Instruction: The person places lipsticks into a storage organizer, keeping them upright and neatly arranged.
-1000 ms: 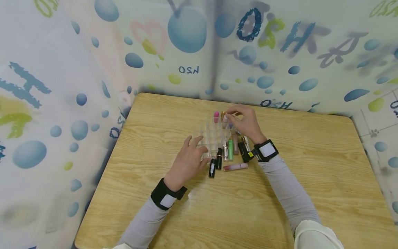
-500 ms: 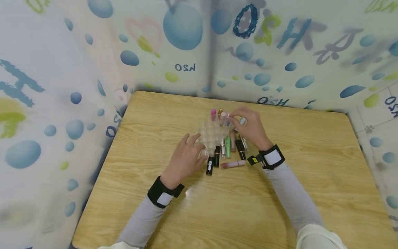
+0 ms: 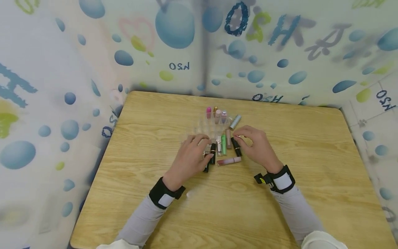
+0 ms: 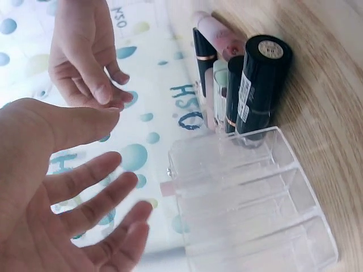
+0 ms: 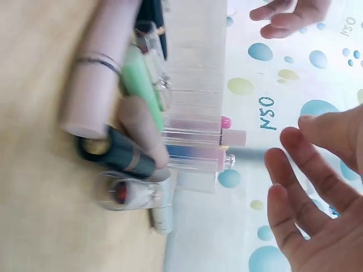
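Note:
My left hand (image 3: 191, 155) hovers over the near end of a clear compartment organizer (image 4: 244, 198), fingers relaxed and holding nothing. In its back row stand a bright pink tube (image 3: 208, 111), a gold-topped tube (image 3: 215, 109), a pale pink tube (image 5: 233, 137) and a tube with a clear knobbed cap (image 5: 229, 161). Above the loose lipsticks is my right hand (image 3: 259, 148), its fingers loosely bent with nothing between them. Nearest to it lie a black lipstick (image 3: 236, 147) and a clear-capped lipstick (image 5: 127, 192), which the hand mostly hides in the head view.
Beside the organizer lie a green tube (image 3: 224, 144), a mauve tube (image 3: 228, 139), a silvery blue tube (image 3: 235, 122), a pink lip gloss (image 3: 229, 161) and another black lipstick (image 3: 212, 154). The wooden table (image 3: 149, 131) meets a patterned wall covering (image 3: 186, 79) behind.
My right hand has let go of the clear-capped tube in the organizer's back row and moved nearer, over the loose lipsticks. My left hand has shifted slightly right. The head view has moved a little.

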`<state>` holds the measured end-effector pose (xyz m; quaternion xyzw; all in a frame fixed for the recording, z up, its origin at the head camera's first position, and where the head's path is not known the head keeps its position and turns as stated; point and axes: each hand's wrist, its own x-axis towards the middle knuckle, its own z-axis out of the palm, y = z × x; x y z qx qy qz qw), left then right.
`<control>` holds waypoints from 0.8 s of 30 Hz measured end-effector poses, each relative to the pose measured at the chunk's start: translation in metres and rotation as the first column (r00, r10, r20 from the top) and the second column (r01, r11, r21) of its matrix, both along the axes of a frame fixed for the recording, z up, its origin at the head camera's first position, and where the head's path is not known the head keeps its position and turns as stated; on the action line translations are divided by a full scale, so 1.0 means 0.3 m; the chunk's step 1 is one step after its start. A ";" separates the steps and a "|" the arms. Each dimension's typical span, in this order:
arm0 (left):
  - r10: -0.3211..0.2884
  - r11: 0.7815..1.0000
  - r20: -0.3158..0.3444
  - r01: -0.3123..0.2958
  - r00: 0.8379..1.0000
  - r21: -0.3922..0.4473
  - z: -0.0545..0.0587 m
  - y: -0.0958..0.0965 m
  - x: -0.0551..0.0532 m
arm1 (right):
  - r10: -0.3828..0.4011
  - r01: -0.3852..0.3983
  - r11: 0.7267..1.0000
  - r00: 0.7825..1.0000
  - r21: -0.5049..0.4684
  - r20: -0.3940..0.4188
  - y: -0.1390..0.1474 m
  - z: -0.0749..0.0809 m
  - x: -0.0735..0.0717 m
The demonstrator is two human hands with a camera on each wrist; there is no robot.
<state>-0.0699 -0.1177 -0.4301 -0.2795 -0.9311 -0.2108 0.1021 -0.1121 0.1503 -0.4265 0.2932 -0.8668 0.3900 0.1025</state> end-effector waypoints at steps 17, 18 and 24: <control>-0.166 0.983 0.123 0.154 0.978 0.097 -0.028 0.066 0.052 | 0.024 -0.046 0.991 0.986 0.130 0.168 0.031 -0.159 0.163; -0.172 0.983 0.119 0.161 0.978 0.091 -0.030 0.069 0.055 | 0.021 -0.044 0.990 0.985 0.133 0.169 0.033 -0.164 0.166; -0.189 0.980 0.102 0.181 0.977 0.082 -0.039 0.090 0.059 | -0.016 -0.014 0.988 0.982 0.156 0.188 0.044 -0.181 0.183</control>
